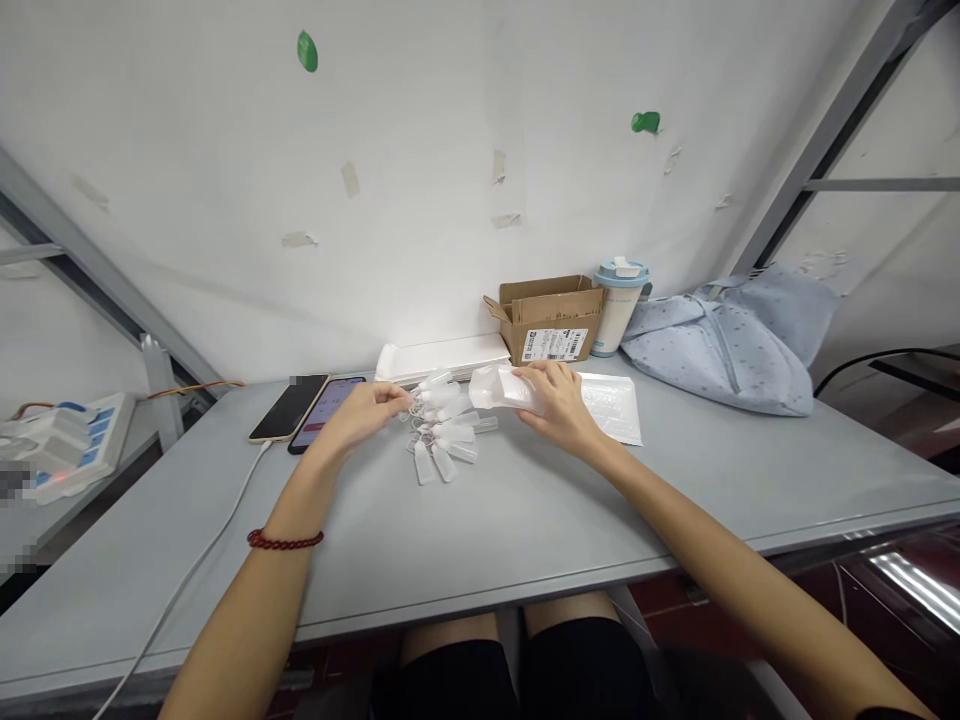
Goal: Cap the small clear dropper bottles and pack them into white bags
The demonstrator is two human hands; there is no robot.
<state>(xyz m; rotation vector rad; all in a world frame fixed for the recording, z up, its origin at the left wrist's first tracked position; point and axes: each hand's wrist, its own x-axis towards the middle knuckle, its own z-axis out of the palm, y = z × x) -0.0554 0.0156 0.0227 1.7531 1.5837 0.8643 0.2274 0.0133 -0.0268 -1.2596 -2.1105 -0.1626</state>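
My left hand (358, 412) is closed in a pinch on a bunch of small translucent plastic bottles (442, 425) joined on rings; several of them lie spread on the grey table (525, 520) below it. To the right, my right hand (559, 402) grips a white plastic bag (504, 389) lifted just above the table, its open end facing the bottles. A red bead bracelet (285, 541) sits on my left wrist.
Two phones (307, 410) lie at the left, one on a white cable (187, 580). White bubble mailers (615, 405), a flat white stack (446, 358), a cardboard box (551, 320), a lidded cup (619, 305) and a light blue bag (727, 340) stand behind. A power strip (64, 440) is far left.
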